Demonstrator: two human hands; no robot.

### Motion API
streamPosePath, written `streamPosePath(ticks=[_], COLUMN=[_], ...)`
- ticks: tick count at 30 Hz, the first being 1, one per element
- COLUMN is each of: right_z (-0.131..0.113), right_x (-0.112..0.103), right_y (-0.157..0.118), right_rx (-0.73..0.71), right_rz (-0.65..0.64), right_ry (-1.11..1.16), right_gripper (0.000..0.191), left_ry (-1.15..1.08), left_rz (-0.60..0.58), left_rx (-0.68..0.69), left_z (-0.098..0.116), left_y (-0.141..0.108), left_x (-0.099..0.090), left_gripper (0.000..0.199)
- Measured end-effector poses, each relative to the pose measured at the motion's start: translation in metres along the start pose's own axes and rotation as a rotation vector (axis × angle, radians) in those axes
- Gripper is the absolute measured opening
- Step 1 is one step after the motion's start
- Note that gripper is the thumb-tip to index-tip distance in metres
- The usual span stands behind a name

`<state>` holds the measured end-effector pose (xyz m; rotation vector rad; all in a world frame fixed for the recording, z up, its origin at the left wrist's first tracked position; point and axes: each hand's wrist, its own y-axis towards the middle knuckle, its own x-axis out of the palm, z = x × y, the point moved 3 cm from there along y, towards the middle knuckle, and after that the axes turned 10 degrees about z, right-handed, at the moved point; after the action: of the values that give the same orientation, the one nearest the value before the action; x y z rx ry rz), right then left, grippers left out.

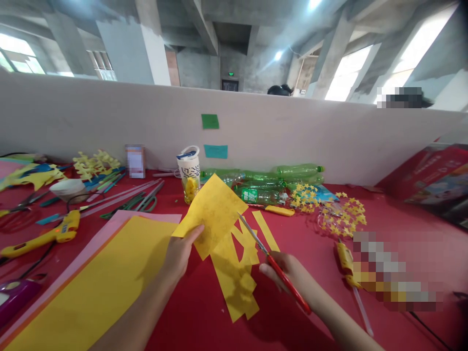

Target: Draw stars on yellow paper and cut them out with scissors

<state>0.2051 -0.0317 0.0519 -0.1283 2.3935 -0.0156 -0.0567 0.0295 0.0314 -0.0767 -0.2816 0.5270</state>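
My left hand (184,249) is closed on the lower left edge of a yellow felt sheet (219,209), thumb on top, and holds it raised above the table. In my right hand (288,273) are red-handled scissors (283,276), their blades pointing up and left at the sheet's right corner. Whether the blades touch the sheet I cannot tell. Beneath the sheet lie cut yellow scraps (234,280) with angular notches, and a narrow yellow strip (265,230) rests just beyond the scissors.
Large yellow sheets (95,282) lie at left near a yellow glue gun (62,231). Behind stand a white-patterned cup (189,170) and several green plastic bottles (263,195) lying down. Right are yellow star cutouts (347,217) and another glue gun (345,261). A white partition (146,117) borders the red table.
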Motion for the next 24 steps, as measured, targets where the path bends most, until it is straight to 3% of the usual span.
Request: streamPosePath(ticks=[5,15,24], right_z=[-0.002,-0.001,0.009], right_x=[0.0,0.002,0.011], right_y=[0.0,0.0,-0.001], right_rx=[0.013,0.034,0.178], right_rz=[-0.034,-0.064,-0.089], right_ry=[0.07,0.208,0.346], right_gripper=[0.038,0.04,0.037], left_ry=[-0.024,0.018,-0.05], left_rz=[-0.085,-0.112,-0.16], left_rx=[-0.044,-0.095,-0.11], left_z=[-0.004,-0.004,-0.003], left_y=[-0.002,-0.006,-0.007], left_x=[0.003,0.002,0.004], left_gripper=[0.038,0.036,0.038])
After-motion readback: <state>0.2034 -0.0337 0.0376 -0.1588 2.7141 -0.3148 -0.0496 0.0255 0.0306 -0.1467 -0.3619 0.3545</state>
